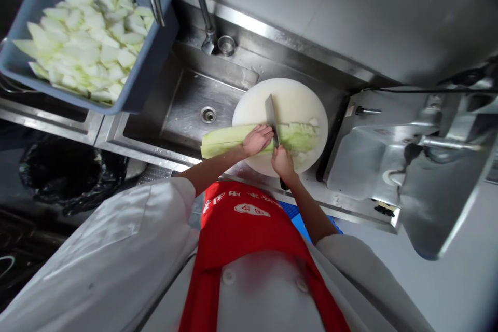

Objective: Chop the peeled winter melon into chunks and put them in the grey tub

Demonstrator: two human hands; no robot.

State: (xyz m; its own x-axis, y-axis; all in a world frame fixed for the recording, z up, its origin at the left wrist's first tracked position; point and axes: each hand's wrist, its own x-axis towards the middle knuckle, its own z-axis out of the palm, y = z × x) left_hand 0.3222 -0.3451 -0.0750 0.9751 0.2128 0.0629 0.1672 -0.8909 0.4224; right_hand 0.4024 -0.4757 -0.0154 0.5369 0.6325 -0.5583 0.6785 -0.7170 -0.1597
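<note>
A long, pale green peeled gourd [221,140] lies across the round white cutting board [252,98], its left end reaching over the sink. My left hand [258,139] presses down on the gourd, fingers close beside the blade. In my right hand [283,162] is the handle of a cleaver [270,109], its blade standing across the gourd. Right of the blade, cut gourd slices [299,136] lie packed together on the board. Most of the cleaver's handle is hidden by my right hand.
At the upper left, a blue-grey tub [146,72] holds many pale gourd pieces [89,41]. A curved faucet [202,5] rises behind the steel sink [187,98]. A metal machine [358,150] stands to the right. A black-lined bin [39,166] is at the lower left.
</note>
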